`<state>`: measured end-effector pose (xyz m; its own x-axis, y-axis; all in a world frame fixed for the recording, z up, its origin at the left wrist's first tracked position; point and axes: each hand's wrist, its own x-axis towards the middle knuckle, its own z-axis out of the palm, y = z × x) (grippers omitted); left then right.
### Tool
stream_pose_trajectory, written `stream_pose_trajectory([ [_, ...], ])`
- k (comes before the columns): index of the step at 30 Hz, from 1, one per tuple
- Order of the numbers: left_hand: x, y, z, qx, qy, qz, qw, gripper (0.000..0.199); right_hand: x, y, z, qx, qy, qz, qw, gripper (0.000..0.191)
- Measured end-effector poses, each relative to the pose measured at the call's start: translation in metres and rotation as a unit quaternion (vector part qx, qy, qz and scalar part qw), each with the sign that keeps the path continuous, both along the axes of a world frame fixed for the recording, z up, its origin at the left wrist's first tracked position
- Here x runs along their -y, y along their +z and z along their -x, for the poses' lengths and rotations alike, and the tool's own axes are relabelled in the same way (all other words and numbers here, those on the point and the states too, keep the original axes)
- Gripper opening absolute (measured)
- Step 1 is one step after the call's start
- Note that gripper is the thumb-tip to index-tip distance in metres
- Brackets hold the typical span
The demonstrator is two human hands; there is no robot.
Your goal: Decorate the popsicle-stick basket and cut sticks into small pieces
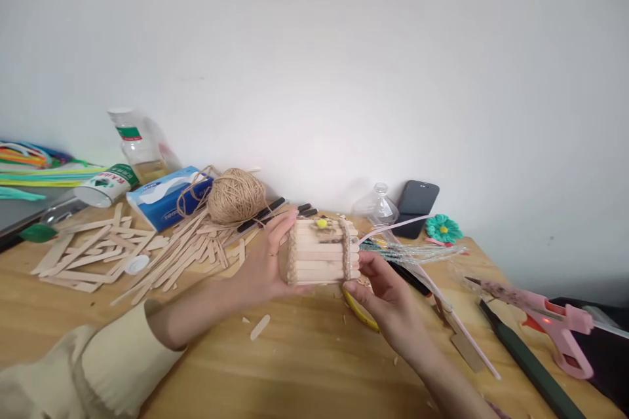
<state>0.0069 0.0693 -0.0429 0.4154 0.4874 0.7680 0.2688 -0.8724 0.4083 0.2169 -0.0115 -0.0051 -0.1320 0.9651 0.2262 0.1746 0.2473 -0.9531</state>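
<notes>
Between my hands, above the table, is a small panel of craft sticks [319, 258] laid side by side. Braided twine runs down its left edge and near its right edge, and a yellow pompom [322, 224] sits near its top. My left hand [272, 255] is closed on the panel's left side, thumb along the bottom. The fingers and thumb of my right hand [381, 291] pinch its lower right corner. Partly hidden behind the right hand is a yellow ring, perhaps a tape roll [361, 311]. A loose short stick [260, 327] lies on the table below.
A twine ball [236, 196], a blue tissue pack [170, 196] and many craft sticks [162, 255] lie left. At right are a pink glue gun [545, 317], a dark green long-handled tool [531, 360], a phone [417, 200] and a teal flower [443, 229]. A wall stands behind.
</notes>
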Motion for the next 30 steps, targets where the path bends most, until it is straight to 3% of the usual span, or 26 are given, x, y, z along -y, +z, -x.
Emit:
stream_pose_trajectory([
  [5,0.004,-0.005,0.000,-0.015,-0.058,0.007,0.998,0.109,0.006,0.000,-0.010,0.025,0.032,-0.014,0.999,0.012],
  [8,0.003,-0.002,0.005,0.027,-0.131,0.144,0.980,0.109,0.009,0.000,-0.018,0.063,0.043,-0.016,0.997,0.008],
  [10,0.001,0.002,0.009,0.088,-0.179,0.308,0.930,0.087,0.012,0.003,-0.020,0.070,0.055,-0.014,0.996,0.007],
  [13,-0.001,0.010,0.013,0.150,-0.235,0.503,0.818,0.058,0.017,0.008,-0.020,0.071,0.092,-0.015,0.993,0.008],
  [16,0.001,0.019,0.012,0.157,-0.272,0.613,0.725,0.055,0.017,0.008,-0.019,0.069,0.097,-0.016,0.993,0.011],
  [18,0.003,0.023,0.009,0.177,-0.263,0.637,0.703,0.063,0.013,0.005,-0.019,0.065,0.056,-0.029,0.996,0.010],
  [20,0.004,0.026,0.004,0.211,-0.215,0.605,0.737,0.072,0.008,0.000,-0.016,0.039,-0.024,-0.030,0.999,0.014],
  [23,0.007,0.023,-0.004,0.231,-0.113,0.492,0.832,0.081,0.003,-0.007,-0.006,-0.055,-0.093,0.046,0.993,0.041],
  [27,0.017,0.017,-0.011,0.171,-0.025,0.328,0.929,0.074,0.004,-0.011,0.006,-0.164,-0.040,0.118,0.979,0.079],
  [30,0.027,0.018,-0.012,0.085,0.016,0.127,0.988,0.068,0.005,-0.009,0.008,-0.197,-0.003,0.113,0.974,0.084],
])
